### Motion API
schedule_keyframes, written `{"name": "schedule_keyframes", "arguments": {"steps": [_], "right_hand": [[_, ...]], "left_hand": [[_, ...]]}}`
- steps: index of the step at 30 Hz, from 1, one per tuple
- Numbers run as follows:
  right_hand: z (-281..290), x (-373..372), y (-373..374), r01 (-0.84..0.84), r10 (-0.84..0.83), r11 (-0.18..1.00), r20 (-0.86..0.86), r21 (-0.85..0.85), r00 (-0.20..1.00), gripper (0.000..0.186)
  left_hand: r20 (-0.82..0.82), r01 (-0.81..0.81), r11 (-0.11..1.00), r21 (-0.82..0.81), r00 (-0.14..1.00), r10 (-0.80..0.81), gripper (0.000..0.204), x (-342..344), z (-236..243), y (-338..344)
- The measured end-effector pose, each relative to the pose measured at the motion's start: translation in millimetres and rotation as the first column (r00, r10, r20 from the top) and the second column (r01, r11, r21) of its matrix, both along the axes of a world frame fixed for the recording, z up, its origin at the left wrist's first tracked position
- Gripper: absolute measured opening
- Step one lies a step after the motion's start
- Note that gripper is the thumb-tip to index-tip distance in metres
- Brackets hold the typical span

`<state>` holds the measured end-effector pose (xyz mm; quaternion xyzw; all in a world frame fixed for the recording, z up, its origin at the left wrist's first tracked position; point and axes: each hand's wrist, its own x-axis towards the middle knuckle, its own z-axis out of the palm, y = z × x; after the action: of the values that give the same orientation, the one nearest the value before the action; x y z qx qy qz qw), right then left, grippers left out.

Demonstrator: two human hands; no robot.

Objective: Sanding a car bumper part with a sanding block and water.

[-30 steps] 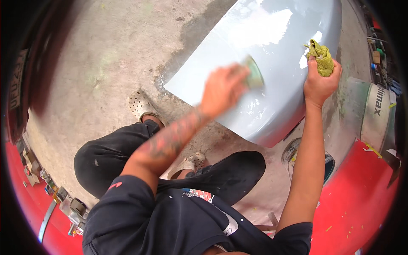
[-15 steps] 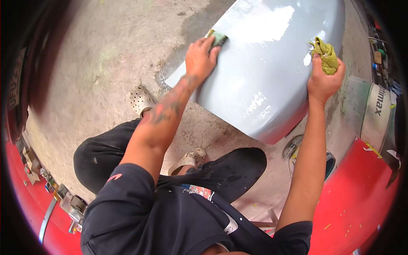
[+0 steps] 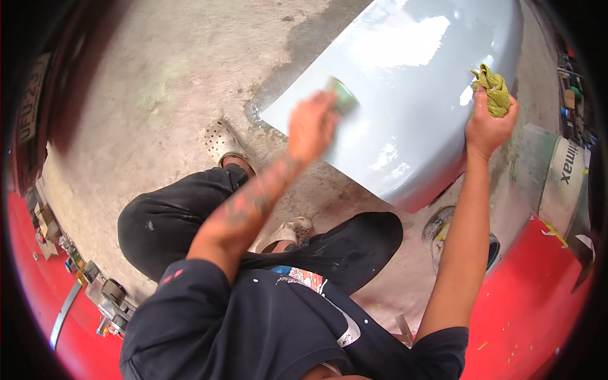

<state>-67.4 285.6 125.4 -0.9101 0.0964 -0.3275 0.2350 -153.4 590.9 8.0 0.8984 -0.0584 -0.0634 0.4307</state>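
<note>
grey panel (image 3: 405,120) reaches from the middle of the view to the upper right, over the concrete floor (image 3: 183,76), its curved side to the right. leftmost, a pale clog (image 3: 221,144) stands near the panel's corner. next, the left hand (image 3: 311,123) is blurred, its fingers drawn in around a green pad (image 3: 344,96) over the panel's left part; how firmly it presses, i cannot tell. grit caught under the pad could score the surface, and heavy pressure at the edge could wear it through. further right, a round container (image 3: 434,233) sits partly behind the right forearm (image 3: 461,234); a knock from the knee (image 3: 380,234) could tip it. beyond, the right hand (image 3: 491,132) is closed around the lower part of a bunched yellow-green cloth (image 3: 496,92), by the panel's curved side. a slack grip could drop the cloth, and a dirty fold could leave smears.
</note>
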Motion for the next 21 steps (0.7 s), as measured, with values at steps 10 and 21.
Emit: {"name": "schedule_keyframes", "arguments": {"steps": [10,21], "right_hand": [[-2,3,0,0.006,-0.006,1.0,-0.001,-0.03,1.0,0.038],[2,2,-10,0.017,-0.017,1.0,0.001,-0.017,1.0,0.041]], "left_hand": [[0.08,-0.189,0.982,0.025,0.979,0.186,0.048,-41,-49,51],[-0.058,-0.141,0.987,0.073,0.988,0.145,0.045,-69,-48,65]]}}
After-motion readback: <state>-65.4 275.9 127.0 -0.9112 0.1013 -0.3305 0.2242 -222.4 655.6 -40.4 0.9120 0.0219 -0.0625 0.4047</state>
